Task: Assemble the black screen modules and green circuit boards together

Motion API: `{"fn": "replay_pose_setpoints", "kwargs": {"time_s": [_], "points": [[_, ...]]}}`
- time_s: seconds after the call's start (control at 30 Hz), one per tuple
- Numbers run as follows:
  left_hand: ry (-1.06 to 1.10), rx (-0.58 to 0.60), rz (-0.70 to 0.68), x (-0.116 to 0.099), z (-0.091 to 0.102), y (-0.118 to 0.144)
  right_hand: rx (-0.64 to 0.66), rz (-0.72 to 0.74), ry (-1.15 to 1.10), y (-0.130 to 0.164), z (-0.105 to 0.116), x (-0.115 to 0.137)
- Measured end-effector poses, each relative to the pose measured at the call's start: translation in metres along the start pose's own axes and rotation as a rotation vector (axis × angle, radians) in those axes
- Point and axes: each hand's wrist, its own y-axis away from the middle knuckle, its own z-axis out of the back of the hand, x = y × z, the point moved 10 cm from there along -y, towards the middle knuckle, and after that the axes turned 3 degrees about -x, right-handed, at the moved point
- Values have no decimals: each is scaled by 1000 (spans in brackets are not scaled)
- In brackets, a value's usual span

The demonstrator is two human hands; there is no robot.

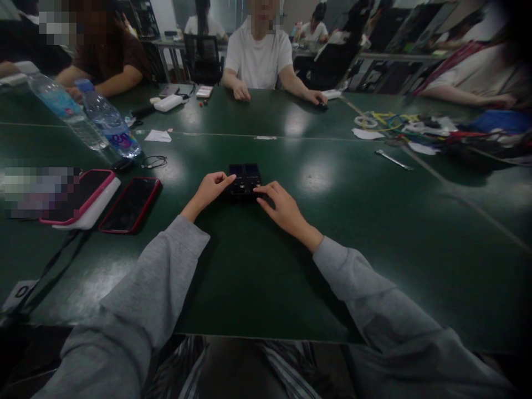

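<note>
On the green table (pixel 270 282), well in from its near edge, the left hand (pixel 211 189) has its thumb on the left side of a small black device (pixel 244 178) with curled fingers beside it, though I cannot tell whether they pinch it, while the right hand (pixel 285 208) is loosely spread with 1 fingertip at the device's near right corner. Good handling here calls for bracing the device level with the left hand, touching lightly and squarely with that fingertip, and leaving the 2 dark panels (pixel 251 169) uncovered.
</note>
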Motion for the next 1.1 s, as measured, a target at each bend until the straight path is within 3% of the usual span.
{"fn": "replay_pose_setpoints", "kwargs": {"time_s": [1.1], "points": [[1,-3,6,2,0,0,17,-7,18,0,0,1]]}}
